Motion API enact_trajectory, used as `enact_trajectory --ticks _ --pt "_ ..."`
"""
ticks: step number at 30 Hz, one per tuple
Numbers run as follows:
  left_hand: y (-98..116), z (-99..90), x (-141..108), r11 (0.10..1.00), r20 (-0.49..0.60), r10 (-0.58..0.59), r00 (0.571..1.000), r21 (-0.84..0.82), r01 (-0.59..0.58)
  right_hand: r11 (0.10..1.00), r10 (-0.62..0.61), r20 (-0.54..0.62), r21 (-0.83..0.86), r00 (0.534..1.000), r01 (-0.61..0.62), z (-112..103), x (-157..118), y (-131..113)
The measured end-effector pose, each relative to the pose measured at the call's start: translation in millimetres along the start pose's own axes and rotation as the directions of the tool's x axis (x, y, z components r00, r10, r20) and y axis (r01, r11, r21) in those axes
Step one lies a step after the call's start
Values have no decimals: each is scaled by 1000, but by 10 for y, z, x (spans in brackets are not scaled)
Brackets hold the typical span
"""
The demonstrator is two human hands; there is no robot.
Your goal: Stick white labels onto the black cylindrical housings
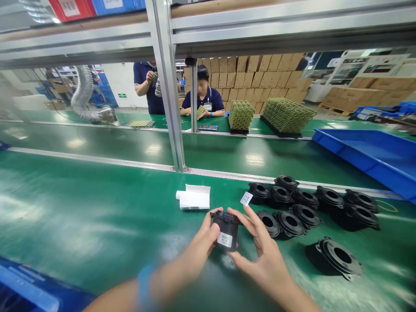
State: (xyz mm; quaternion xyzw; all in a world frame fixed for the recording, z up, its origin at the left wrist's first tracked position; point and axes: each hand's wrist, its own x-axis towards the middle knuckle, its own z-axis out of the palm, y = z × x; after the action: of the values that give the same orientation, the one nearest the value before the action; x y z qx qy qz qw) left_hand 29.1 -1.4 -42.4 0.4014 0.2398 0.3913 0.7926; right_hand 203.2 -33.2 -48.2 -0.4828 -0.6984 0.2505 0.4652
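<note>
A black cylindrical part (230, 226) with a white label on its side is held above the green table. My left hand (203, 245) is closed round its left side, the thumb on its front. At its right side is my right hand (260, 251), with thumb and fingers touching the part. A small white label (246, 198) sticks up at a right fingertip. Behind the hands lies a roll of white labels (195, 197). To the right stand several black ring-shaped housings (289, 223), and one more (334, 258) sits nearer the front.
A metal post (166, 86) rises behind the label roll. At the right is a blue tray (370, 151); a blue crate (29, 288) is at the lower left. Stacks of green rings (287, 115) and two people stand or sit across the conveyor (221, 154).
</note>
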Motion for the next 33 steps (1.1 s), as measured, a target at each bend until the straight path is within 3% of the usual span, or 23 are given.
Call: enact_trajectory --ticks 5,9,12,15,19,25,33 --pt "-9 -4 -24 972 -104 -21 994 229 45 979 -31 -1 -204 1000 30 103 -82 1" --pt "-66 6 1 965 -161 -32 986 253 72 968 -65 19 -243 998 68 171 -138 60" --pt "-98 3 39 973 -178 -42 983 215 80 979 11 30 -202 999 -4 154 -119 81" --pt "-75 1 79 994 -155 -81 985 59 91 987 110 22 -119 994 -106 110 -52 65" --pt "-1 -36 153 995 -75 -43 996 -89 36 991 107 18 -80 994 -105 68 37 61" --pt "-6 -169 295 997 39 -13 999 -81 17 985 49 11 -164 999 -47 43 75 185" --pt "-93 -177 281 1000 13 -1 1000 15 1 984 63 5 -168 998 -62 84 54 226"
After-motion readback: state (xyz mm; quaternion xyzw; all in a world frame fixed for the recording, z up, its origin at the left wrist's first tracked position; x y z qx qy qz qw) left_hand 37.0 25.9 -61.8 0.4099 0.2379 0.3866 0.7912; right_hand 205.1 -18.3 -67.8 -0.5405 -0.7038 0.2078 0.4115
